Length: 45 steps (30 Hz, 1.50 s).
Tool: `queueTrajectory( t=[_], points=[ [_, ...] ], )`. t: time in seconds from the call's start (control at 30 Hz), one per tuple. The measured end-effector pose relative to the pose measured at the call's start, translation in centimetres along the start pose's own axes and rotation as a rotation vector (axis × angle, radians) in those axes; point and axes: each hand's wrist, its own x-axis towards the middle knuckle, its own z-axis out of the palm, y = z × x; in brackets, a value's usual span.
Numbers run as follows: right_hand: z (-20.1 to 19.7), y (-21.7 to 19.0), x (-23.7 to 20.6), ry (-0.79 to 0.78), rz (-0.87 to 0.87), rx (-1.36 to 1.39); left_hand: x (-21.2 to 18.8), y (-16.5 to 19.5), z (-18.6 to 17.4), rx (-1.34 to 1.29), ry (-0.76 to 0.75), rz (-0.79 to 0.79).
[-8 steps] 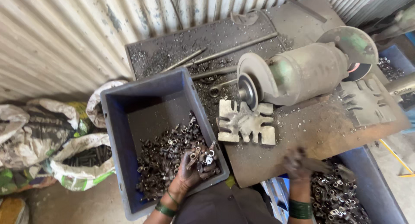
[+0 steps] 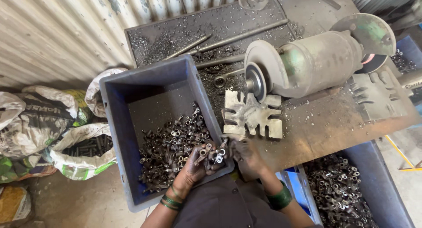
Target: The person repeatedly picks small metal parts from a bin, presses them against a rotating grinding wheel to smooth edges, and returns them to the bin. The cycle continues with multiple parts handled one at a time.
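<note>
Where the near corner of the deep blue plastic crate (image 2: 115, 122) meets the worn metal workbench (image 2: 334, 122), the left hand (image 2: 198, 160) is cupped shut around a handful of small dark metal tube pieces (image 2: 211, 152), holding them just above the heap of the same pieces (image 2: 171, 142) that fills the crate's near half. The right hand (image 2: 247, 155) sits just beside it at the bench edge, fingers curled toward the handful; whether it grips anything cannot be told. Just beyond the hands lies a flat slotted metal plate (image 2: 252, 113), under the grey-green bench grinder (image 2: 316, 61). A 2nd blue crate (image 2: 391, 188) of pieces stands at the right. Printed sacks (image 2: 52, 122) slump to the left.
</note>
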Motion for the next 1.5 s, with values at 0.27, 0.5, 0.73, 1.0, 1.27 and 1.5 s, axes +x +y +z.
queueTrajectory(
  t=[0.27, 0.5, 0.73, 1.0, 1.27, 1.5],
  points=[
    [0.3, -6.4, 1.8, 0.245, -0.203, -0.449, 0.4, -0.2, -0.5, -0.054, 0.234, 0.1],
    [-4.2, -8.7, 0.6, 0.885, -0.239, -0.886, 0.5, 0.2, 0.3, 0.023, 0.212, 0.236],
    [-3.8, -8.8, 0.2, 1.001, 0.095, -0.914, 0.8, 0.8, 2.2, 0.03, 0.341, 0.3],
    [-4.0, -9.5, 1.0, 0.885, -0.23, -1.156, 1.1, 0.4, 1.8, -0.017, 0.329, 0.313],
    [-5.7, -9.3, 2.6, 0.897, -0.216, -1.148, 1.4, 0.1, -0.2, 0.018, 0.283, 0.399],
    [-7.4, -8.0, 3.8, 0.939, -0.174, -1.251, 1.4, -0.1, -0.8, -0.027, 0.339, 0.414]
  ],
)
